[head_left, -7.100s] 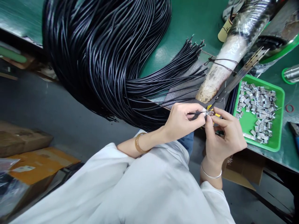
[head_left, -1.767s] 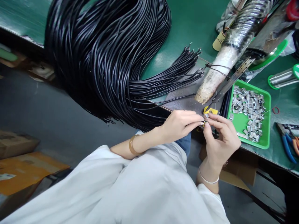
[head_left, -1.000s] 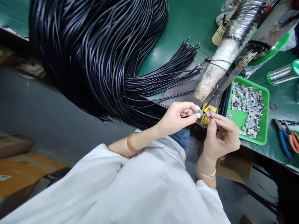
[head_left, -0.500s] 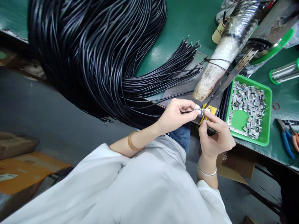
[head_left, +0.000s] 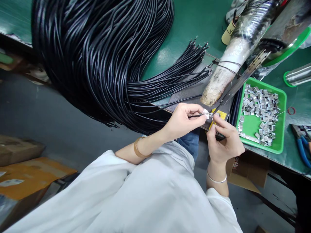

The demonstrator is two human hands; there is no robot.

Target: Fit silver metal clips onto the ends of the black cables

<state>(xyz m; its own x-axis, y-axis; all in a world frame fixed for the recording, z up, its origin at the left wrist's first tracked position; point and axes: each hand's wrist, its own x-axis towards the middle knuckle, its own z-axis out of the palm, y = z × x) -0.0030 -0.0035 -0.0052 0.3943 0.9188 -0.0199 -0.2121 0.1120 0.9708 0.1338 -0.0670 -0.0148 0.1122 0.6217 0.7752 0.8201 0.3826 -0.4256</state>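
My left hand (head_left: 186,118) is closed in a pinch on the end of a black cable (head_left: 195,116). White covering shows at its fingertips. A small metal connector (head_left: 211,115) sits at the cable's end, just past those fingertips. My right hand (head_left: 224,137) is closed with thumb and forefinger together on a thin silvery wire (head_left: 213,120) that reaches up to the connector. The tip of a dark slanted rod (head_left: 217,109), which looks like a soldering iron, comes down at the connector. Beneath lies a yellow piece (head_left: 221,114).
A large bundle of black cables (head_left: 97,64) covers the table's left side. A wrapped white tube (head_left: 224,69) slants over the work spot. To the right are a green tray (head_left: 283,123) of small metal connectors, pliers (head_left: 301,145) and a metallic spool (head_left: 298,76).
The view has shifted slightly, so the tray and pliers appear a little farther right. Both hands keep nearly the same pose at the connector.
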